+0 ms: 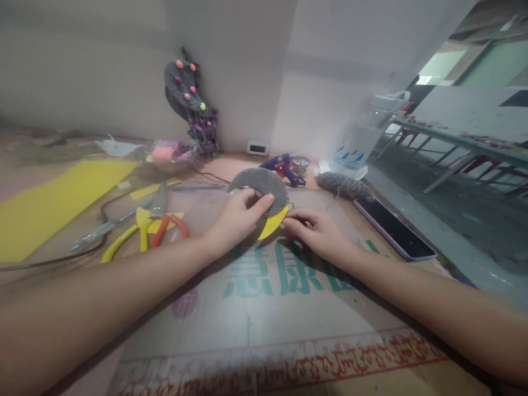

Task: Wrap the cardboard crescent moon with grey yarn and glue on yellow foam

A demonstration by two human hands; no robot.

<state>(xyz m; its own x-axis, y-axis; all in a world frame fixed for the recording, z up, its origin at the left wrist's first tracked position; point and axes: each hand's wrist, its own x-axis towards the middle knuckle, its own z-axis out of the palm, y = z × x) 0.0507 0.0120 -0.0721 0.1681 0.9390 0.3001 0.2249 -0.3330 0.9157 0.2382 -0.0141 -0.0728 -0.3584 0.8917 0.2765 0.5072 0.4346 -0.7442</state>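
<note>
My left hand [239, 217] grips a crescent-shaped yellow card [273, 224] that is mostly wound in grey yarn [259, 184]; only its lower tip shows bare yellow. My right hand [315, 231] rests on the mat just right of that tip, fingers pinched together, apparently on the thin grey strand, though the strand is too fine to see clearly. A skein of grey yarn [344, 186] lies beyond my right hand.
A blue glue gun [282, 166] lies behind the crescent. Yellow and orange-handled pliers [144, 231] and yellow sheets [49, 206] sit at left. A phone [394, 228] lies at right near the table edge. A dark beaded ornament [190, 99] stands against the wall.
</note>
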